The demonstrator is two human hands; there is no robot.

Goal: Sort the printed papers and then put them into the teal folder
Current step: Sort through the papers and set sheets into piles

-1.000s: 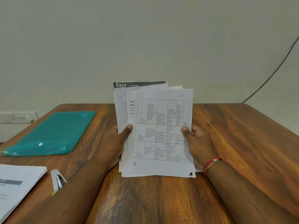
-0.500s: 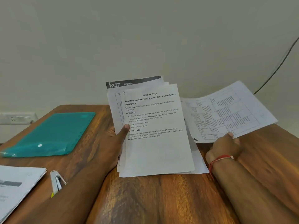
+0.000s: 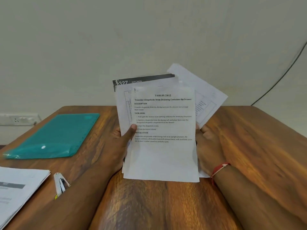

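Left hand point(image 3: 118, 146) grips the stack of papers point(image 3: 163, 156), held upright with its bottom edge resting on the tabletop point(image 3: 259, 146) in front of me. The thumb point(image 3: 132, 129) is pressed on the front sheet's left margin; the other fingers are curled behind the stack, out of sight. The front sheet reads "TASK ID: 2412", a chopsticks-to-drawer task. Behind it the sheets are fanned slightly to the left, and the rearmost shows a dark header band with "327 | KITCHEN". Right hand point(image 3: 209, 150) is at the stack's right edge, palm toward the paper. A loose sheet point(image 3: 205, 92) printed with a table sticks up behind the stack, tilted to the right, its lower end coming down to this hand. The right fingers run behind the papers, so I cannot tell whether they pinch that sheet or only back the stack. A red thread point(image 3: 219, 168) is tied on the right wrist. The teal folder point(image 3: 54, 136) lies flat and closed on the left part of the tabletop, well apart from the stack. A second pile of papers point(image 3: 18, 188) lies at the near left corner, with a stapler point(image 3: 60, 185) just beside it, next to my left forearm. On the wall there is a socket point(image 3: 18, 120) at far left and a dark cable point(image 3: 282, 77) at right.
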